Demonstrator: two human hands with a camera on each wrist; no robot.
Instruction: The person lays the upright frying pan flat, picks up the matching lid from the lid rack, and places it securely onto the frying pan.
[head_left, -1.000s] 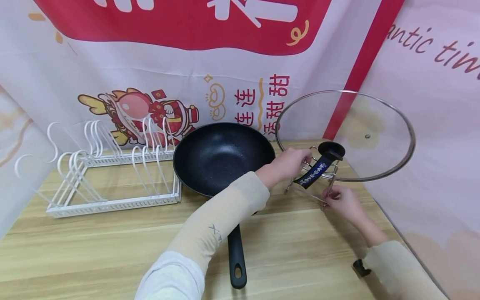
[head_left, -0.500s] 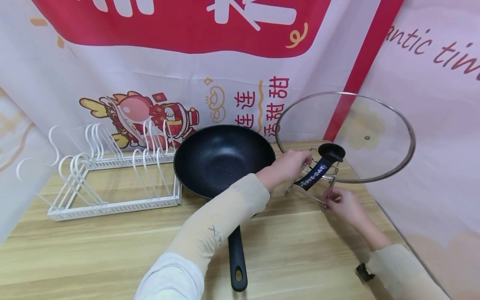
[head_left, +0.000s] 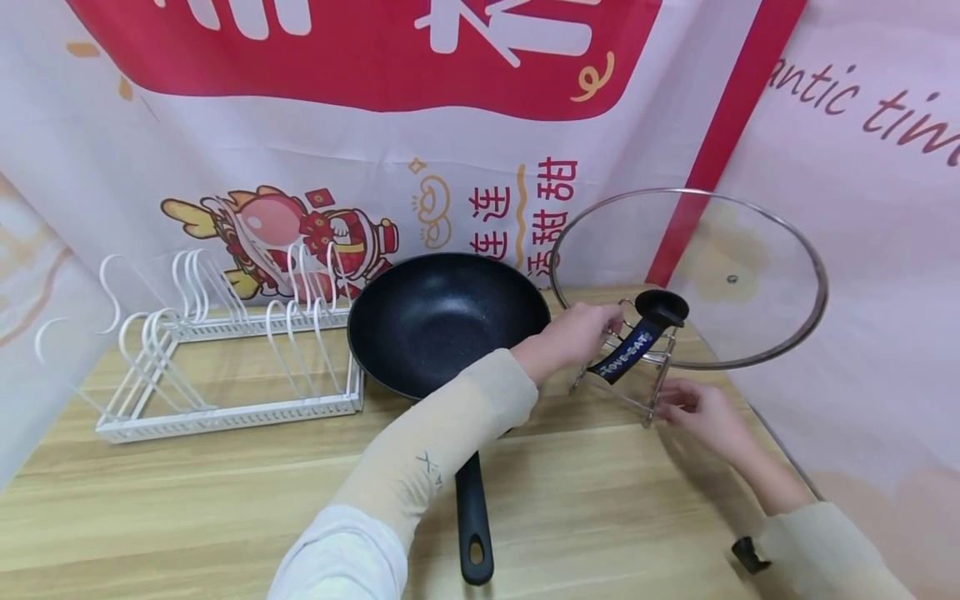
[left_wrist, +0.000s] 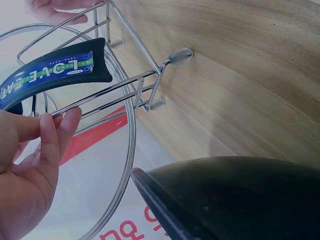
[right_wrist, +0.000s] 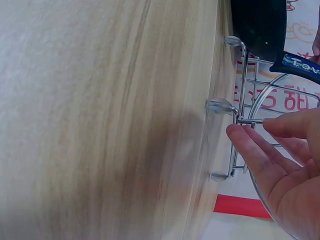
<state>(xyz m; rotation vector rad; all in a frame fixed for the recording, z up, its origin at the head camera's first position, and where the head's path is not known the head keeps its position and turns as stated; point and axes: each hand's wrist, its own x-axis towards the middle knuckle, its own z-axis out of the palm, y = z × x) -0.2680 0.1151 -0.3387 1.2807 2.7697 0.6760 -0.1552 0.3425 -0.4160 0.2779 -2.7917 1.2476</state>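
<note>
A glass pot lid (head_left: 761, 250) with a metal rim leans upright in a small metal wire stand (head_left: 658, 385) at the back right. The lid's black handle (head_left: 626, 357) carries a blue label and faces the person. My left hand (head_left: 573, 333) pinches a wire on the stand's left side, as the left wrist view confirms for that hand (left_wrist: 30, 175). Beside the stand's lower right corner is my right hand (head_left: 705, 417). In the right wrist view its thumb and loosely extended fingers (right_wrist: 250, 145) lie at the wire near a foot, apart from each other.
A black wok (head_left: 450, 321) sits left of the stand, its handle (head_left: 474, 525) pointing to the front; the left forearm crosses over it. A white rack (head_left: 232, 414) with curved dividers stands at the left. Printed cloth (head_left: 450, 133) hangs behind the wooden table (head_left: 187, 508).
My right hand has shifted slightly rightward, its fingers loosening from the stand's corner. My left hand keeps its pinch. Lid, stand and wok stay where they were; the head view has tilted slightly.
</note>
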